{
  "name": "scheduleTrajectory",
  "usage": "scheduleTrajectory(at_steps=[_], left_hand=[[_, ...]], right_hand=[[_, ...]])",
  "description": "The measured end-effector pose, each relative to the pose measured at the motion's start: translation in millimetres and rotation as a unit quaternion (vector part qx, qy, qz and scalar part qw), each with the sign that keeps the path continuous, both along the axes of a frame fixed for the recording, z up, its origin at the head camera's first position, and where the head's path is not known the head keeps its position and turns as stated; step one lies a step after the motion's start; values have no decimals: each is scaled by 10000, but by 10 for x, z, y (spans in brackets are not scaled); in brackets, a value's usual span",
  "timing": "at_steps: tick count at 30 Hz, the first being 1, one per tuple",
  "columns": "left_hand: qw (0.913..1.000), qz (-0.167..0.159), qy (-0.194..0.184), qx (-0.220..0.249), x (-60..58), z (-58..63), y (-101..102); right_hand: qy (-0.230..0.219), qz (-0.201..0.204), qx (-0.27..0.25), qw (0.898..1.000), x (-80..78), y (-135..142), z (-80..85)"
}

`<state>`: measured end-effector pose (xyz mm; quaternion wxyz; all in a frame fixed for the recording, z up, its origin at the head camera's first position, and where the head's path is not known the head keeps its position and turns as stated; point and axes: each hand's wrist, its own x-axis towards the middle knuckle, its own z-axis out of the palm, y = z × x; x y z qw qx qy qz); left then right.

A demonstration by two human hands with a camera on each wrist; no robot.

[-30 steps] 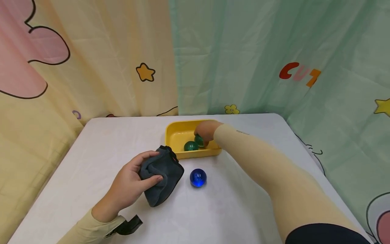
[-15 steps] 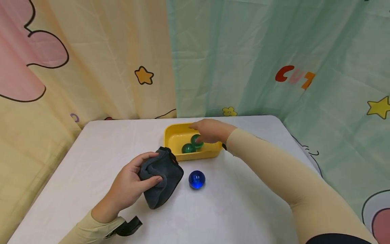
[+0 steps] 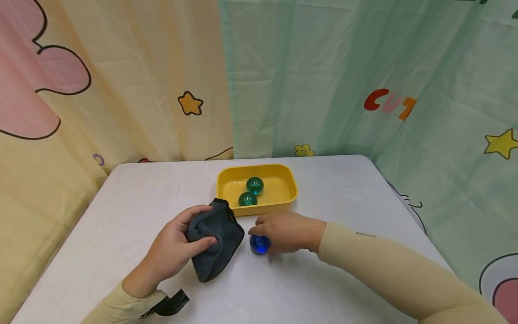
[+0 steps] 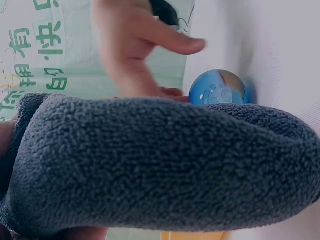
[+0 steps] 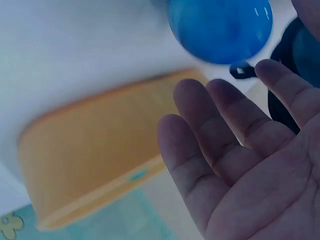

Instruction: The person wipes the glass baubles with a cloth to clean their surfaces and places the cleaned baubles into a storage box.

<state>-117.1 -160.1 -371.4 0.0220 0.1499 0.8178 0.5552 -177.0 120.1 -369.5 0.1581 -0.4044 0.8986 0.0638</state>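
Note:
My left hand grips a folded dark grey-blue cloth with black edging, thumb on the near side. In the left wrist view the fuzzy cloth fills much of the frame. A clear blue glass ball rests on the white table just right of the cloth. Over it reaches my right hand, partly covering its top in the head view. From the right wrist, the fingers look spread and only loosely bent, with a gap between them and the blue ball.
Behind the hands stands a yellow tray. Two green glass balls, one farther back and one nearer, lie inside it. The white table ends at a patterned curtain at the back and sides.
My right hand has let go of a green ball in the tray and come back toward me to the blue ball. My left hand keeps its hold on the cloth.

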Motion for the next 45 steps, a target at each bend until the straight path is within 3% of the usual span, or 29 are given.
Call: scheduleTrajectory(at_steps=[9, 15, 21, 30, 45], left_hand=[[9999, -78, -48, 122, 5, -34, 8], [9997, -128, -86, 173, 14, -26, 22], [9997, -145, -112, 146, 5, -40, 34], [9996, -180, -134, 177, -12, -79, 58], [9985, -491, -149, 191, -40, -105, 183]], right_hand=[[328, -59, -183, 9993, 24, 63, -271], [601, 49, -412, 9973, 14, 73, -350], [593, -63, -534, 9968, 10, 113, -384], [349, -456, -1428, 9881, 80, 187, -196], [542, 177, -2937, 9542, 231, 165, -13]])
